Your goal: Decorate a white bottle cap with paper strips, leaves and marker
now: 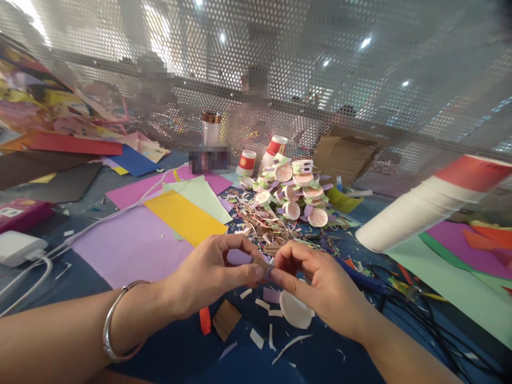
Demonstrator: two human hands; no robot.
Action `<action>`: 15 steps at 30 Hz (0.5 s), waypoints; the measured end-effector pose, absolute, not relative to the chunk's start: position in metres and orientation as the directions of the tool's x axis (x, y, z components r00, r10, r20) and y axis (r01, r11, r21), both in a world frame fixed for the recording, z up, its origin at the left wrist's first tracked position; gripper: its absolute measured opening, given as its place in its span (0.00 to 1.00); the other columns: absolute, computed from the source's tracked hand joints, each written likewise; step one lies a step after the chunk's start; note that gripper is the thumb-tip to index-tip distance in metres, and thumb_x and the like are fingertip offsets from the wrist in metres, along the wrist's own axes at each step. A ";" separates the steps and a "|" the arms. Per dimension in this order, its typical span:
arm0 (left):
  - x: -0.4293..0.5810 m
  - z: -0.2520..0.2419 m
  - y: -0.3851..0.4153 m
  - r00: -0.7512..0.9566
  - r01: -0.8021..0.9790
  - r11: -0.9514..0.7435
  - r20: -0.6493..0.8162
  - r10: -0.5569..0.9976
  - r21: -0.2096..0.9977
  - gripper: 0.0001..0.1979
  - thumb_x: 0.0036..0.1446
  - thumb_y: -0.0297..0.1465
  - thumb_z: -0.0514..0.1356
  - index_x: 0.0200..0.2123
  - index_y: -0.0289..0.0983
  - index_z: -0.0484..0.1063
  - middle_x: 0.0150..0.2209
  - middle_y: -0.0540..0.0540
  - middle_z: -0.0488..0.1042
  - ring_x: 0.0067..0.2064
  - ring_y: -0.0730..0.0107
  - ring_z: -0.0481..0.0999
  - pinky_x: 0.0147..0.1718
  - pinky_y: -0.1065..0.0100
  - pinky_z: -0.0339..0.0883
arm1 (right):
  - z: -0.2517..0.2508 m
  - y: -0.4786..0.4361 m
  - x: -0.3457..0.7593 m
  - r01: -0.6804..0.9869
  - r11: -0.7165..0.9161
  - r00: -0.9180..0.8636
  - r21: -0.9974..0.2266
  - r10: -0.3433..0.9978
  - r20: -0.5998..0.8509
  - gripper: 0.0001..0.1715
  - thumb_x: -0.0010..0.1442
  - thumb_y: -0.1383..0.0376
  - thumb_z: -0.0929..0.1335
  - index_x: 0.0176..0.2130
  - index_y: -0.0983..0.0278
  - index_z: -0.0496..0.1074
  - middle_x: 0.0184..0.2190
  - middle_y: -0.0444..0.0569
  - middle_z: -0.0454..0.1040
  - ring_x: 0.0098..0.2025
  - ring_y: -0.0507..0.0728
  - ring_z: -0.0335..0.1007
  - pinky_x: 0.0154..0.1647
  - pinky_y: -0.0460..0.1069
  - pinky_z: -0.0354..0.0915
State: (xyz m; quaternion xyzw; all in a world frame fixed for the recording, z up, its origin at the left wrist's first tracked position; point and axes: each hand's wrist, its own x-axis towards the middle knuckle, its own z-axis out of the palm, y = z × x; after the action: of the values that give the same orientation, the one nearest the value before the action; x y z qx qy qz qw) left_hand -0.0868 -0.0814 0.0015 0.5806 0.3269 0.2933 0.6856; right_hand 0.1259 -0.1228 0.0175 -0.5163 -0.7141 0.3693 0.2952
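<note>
My left hand [216, 274] and my right hand [320, 282] meet over the middle of the blue table. Both are closed, thumb against fingers, pinching a small purple paper piece [268, 272] between their fingertips. A bit of brown shows beside it, partly hidden by the fingers. Under my right hand lies a white disc [296, 310], with a short purple strip [272, 295] next to it. A brown cardboard square [226, 320] and an orange strip [205, 320] lie below my left hand. Thin white scraps [256, 338] are scattered nearby.
Beyond my hands, printed discs with paper tabs [292, 209] are heaped behind paper shreds [276, 226]. Stacked paper cups [416, 208] lean at right, above black cables [432, 320]. Coloured sheets [132, 245] and a white charger [22, 248] lie left. A perforated screen [280, 53] stands behind.
</note>
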 end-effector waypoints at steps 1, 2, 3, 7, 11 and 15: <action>-0.087 0.001 -0.081 0.620 -0.023 0.147 -0.101 0.778 0.989 0.15 0.53 0.38 0.70 0.35 0.33 0.75 0.31 0.47 0.76 0.32 0.73 0.71 0.33 0.72 0.63 | 0.017 -0.123 0.126 0.524 0.191 -0.290 -0.830 0.956 0.037 0.09 0.65 0.60 0.70 0.33 0.60 0.69 0.25 0.40 0.70 0.28 0.50 0.65 0.29 0.47 0.62; -0.087 0.000 -0.081 0.625 -0.024 0.142 -0.096 0.774 0.990 0.15 0.53 0.38 0.70 0.35 0.33 0.75 0.31 0.48 0.76 0.31 0.75 0.70 0.32 0.73 0.62 | 0.017 -0.124 0.126 0.527 0.189 -0.287 -0.829 0.957 0.035 0.09 0.65 0.60 0.70 0.34 0.60 0.70 0.26 0.40 0.70 0.28 0.50 0.65 0.29 0.47 0.62; -0.087 -0.001 -0.080 0.628 -0.023 0.139 -0.094 0.772 0.990 0.14 0.54 0.38 0.71 0.35 0.33 0.75 0.31 0.48 0.75 0.31 0.76 0.69 0.31 0.73 0.61 | 0.017 -0.124 0.125 0.531 0.184 -0.283 -0.827 0.959 0.032 0.08 0.65 0.60 0.70 0.34 0.60 0.70 0.26 0.40 0.71 0.29 0.51 0.66 0.30 0.47 0.62; -0.088 -0.002 -0.081 0.628 -0.023 0.153 -0.105 0.771 0.988 0.15 0.54 0.38 0.71 0.36 0.33 0.75 0.31 0.48 0.76 0.30 0.76 0.68 0.31 0.73 0.60 | 0.016 -0.126 0.126 0.536 0.159 -0.282 -0.829 0.959 0.001 0.05 0.65 0.60 0.69 0.39 0.59 0.73 0.30 0.42 0.74 0.32 0.53 0.70 0.30 0.48 0.63; -0.087 -0.002 -0.083 0.635 -0.048 0.170 -0.102 0.766 0.984 0.16 0.52 0.40 0.72 0.35 0.33 0.75 0.29 0.48 0.76 0.31 0.74 0.70 0.31 0.72 0.61 | 0.015 -0.127 0.127 0.534 0.165 -0.297 -0.829 0.955 -0.002 0.05 0.65 0.61 0.68 0.39 0.59 0.74 0.32 0.43 0.75 0.33 0.53 0.70 0.30 0.48 0.64; -0.087 -0.001 -0.083 0.629 -0.047 0.166 -0.099 0.771 0.985 0.16 0.52 0.39 0.72 0.34 0.33 0.75 0.29 0.49 0.76 0.31 0.75 0.70 0.31 0.73 0.62 | 0.015 -0.127 0.127 0.534 0.187 -0.312 -0.824 0.950 0.013 0.05 0.66 0.61 0.68 0.38 0.59 0.73 0.31 0.43 0.74 0.33 0.53 0.70 0.29 0.48 0.63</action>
State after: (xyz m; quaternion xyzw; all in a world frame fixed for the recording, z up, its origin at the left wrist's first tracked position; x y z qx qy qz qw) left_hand -0.0868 -0.0834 -0.0010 0.5750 0.3146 0.2941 0.6956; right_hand 0.1269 -0.1272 0.0146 -0.5164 -0.7185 0.3739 0.2780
